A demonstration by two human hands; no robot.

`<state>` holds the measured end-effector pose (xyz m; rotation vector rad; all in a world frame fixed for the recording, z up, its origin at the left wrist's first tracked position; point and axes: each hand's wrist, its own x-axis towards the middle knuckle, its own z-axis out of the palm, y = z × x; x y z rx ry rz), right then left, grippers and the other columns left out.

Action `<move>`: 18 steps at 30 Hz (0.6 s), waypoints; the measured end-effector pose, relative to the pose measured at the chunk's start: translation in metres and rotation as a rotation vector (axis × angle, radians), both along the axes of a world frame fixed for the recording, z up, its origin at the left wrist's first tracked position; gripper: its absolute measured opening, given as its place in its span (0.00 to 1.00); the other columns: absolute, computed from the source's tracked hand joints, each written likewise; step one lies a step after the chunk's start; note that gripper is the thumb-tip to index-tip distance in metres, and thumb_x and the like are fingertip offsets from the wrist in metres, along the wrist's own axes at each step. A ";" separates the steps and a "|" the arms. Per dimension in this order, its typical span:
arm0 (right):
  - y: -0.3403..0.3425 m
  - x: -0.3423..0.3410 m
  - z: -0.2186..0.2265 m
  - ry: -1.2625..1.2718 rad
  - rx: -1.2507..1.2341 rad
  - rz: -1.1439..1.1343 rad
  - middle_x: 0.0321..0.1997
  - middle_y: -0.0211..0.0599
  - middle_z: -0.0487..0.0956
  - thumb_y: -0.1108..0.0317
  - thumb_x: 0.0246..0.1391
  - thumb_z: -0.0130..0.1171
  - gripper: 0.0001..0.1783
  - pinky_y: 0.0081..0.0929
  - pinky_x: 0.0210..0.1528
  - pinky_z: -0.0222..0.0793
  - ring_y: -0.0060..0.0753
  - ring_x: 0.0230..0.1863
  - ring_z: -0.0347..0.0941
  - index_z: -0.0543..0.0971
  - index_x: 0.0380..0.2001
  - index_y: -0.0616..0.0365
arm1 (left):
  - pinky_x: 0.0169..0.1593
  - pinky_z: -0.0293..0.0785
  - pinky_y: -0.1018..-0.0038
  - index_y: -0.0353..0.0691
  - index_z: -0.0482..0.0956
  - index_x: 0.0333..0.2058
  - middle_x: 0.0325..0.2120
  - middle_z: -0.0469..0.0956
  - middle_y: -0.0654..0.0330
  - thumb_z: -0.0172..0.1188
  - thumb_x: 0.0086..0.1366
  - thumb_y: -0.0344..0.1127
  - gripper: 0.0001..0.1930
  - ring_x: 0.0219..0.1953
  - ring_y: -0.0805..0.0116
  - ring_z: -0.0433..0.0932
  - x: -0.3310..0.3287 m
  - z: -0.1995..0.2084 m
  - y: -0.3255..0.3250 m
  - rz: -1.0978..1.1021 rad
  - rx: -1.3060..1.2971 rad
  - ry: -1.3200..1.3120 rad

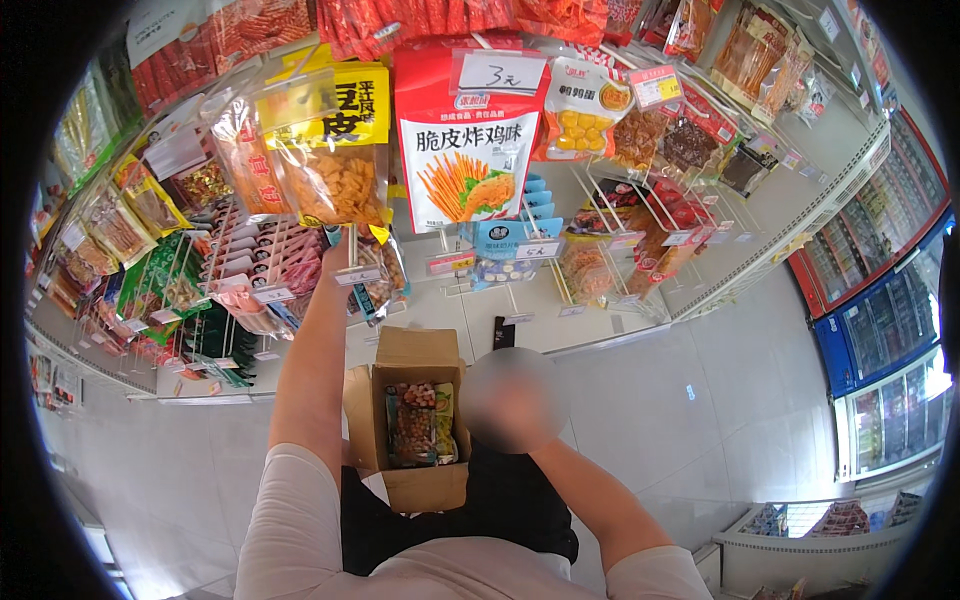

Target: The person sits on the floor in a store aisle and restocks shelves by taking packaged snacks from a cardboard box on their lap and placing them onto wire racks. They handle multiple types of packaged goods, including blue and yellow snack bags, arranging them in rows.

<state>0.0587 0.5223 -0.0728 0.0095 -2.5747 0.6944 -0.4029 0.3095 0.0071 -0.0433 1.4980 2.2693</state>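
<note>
My left arm [312,370] stretches up to the hanging snack packs, and its hand goes out of sight behind a clear and yellow bag of orange-brown snacks [340,185]. Small packs [385,270] on a hook hang right beside that wrist. Over my lap, my right hand [515,402] is smeared by a blur, so its fingers and anything in them cannot be made out. Just left of it an open cardboard box [415,490] leans against my legs. Inside lie a clear pack of round brownish snacks [411,425] and a green-yellow pack [444,420].
A large red and white snack bag [465,150] hangs ahead, with a row of pink packs [255,260] at left. The white bottom shelf [430,310] carries a small black object [503,332]. Red and blue display coolers [870,240] stand at right on the grey tiled floor [650,400].
</note>
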 end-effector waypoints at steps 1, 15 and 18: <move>0.000 0.000 0.003 0.007 0.027 -0.023 0.53 0.41 0.81 0.65 0.67 0.58 0.17 0.40 0.56 0.76 0.40 0.54 0.78 0.79 0.56 0.58 | 0.36 0.83 0.63 0.35 0.81 0.45 0.37 0.84 0.57 0.61 0.73 0.57 0.26 0.36 0.58 0.85 -0.002 -0.003 0.005 -0.005 -0.001 -0.017; -0.004 -0.011 0.011 -0.039 0.399 -0.201 0.41 0.46 0.80 0.69 0.57 0.61 0.13 0.41 0.46 0.74 0.44 0.43 0.78 0.81 0.44 0.61 | 0.40 0.77 0.73 0.40 0.74 0.52 0.41 0.81 0.62 0.57 0.75 0.37 0.12 0.41 0.68 0.80 0.190 -0.075 -0.006 0.099 -0.282 -0.048; -0.006 -0.013 0.007 -0.044 0.390 -0.192 0.42 0.46 0.80 0.69 0.57 0.61 0.13 0.42 0.46 0.74 0.44 0.43 0.77 0.81 0.44 0.61 | 0.39 0.76 0.74 0.38 0.79 0.46 0.34 0.82 0.60 0.57 0.73 0.33 0.08 0.37 0.72 0.80 0.251 -0.121 -0.021 -0.089 -0.465 0.113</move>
